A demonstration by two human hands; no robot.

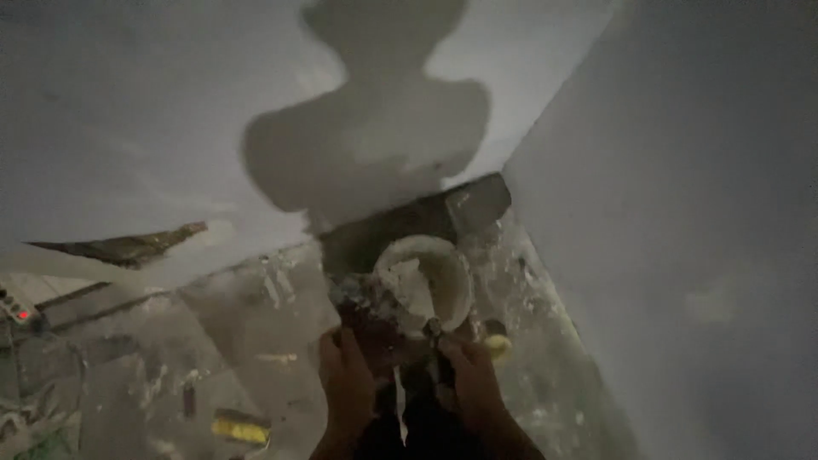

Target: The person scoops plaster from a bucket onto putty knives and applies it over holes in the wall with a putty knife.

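Note:
In the dim head view, my left hand [345,379] and my right hand [473,379] are low in the middle, side by side. Both grip dark, plaster-smeared tools [388,336] held together just in front of a round bucket [430,277] with pale plaster inside. My left hand is closed on a dark flat tool; my right hand is closed on a dark handle, with a yellow knob [498,345] beside it. Which tool is which is hard to tell in the blur.
A grey plastered wall [170,128] faces me with my shadow on it; another wall [682,213] meets it at a corner on the right. The floor [256,324] is under spattered plastic sheeting. A yellow tool [240,428] lies bottom left. A power strip with a red light [19,311] sits far left.

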